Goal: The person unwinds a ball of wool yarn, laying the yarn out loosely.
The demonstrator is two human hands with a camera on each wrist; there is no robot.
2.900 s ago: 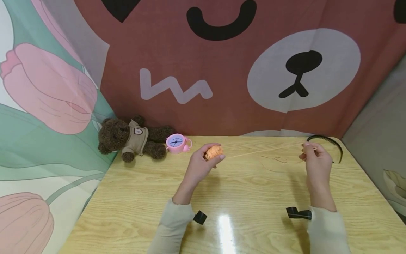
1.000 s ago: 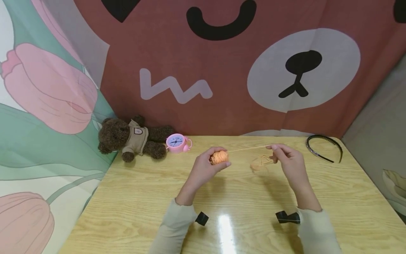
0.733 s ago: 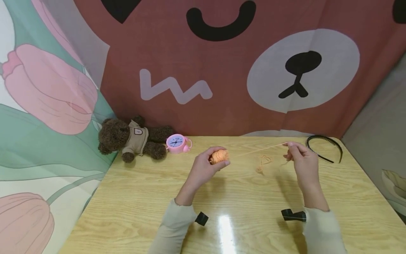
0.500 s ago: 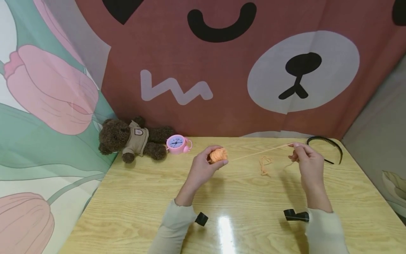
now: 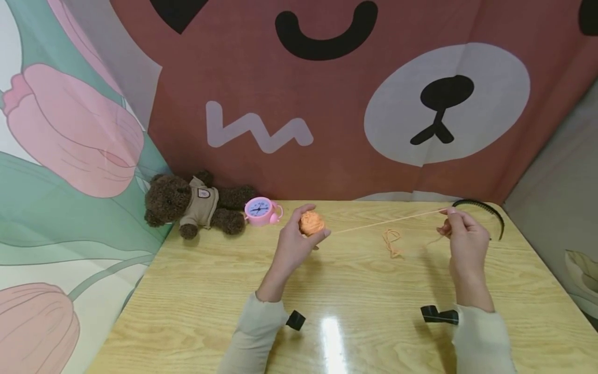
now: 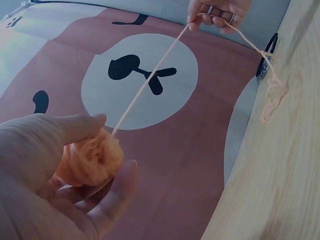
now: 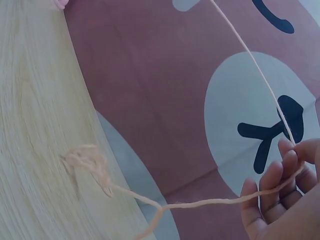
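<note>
Ball of orange yarn (image 5: 312,223): held above the table (image 5: 374,296) in the left hand (image 5: 291,243), thumb and fingers curled round the windings. Judged light, soft and easily squeezed, not fragile; loose outer turns could be slipped off. Best held lightly round its middle, with the strand's outlet left uncovered. The strand (image 6: 151,79) is stretched straight to the right hand (image 5: 469,241), where it is pinched between thumb and forefinger; the other fingers are bent, slack running across them. Thin and limp, probably best gripped on the taut part. Between the hands, a loose tangle (image 5: 392,244) is seen on the table. Farther out: black headband (image 5: 487,206) behind the right hand; pink clock (image 5: 259,209) beside a plush bear (image 5: 201,205).
</note>
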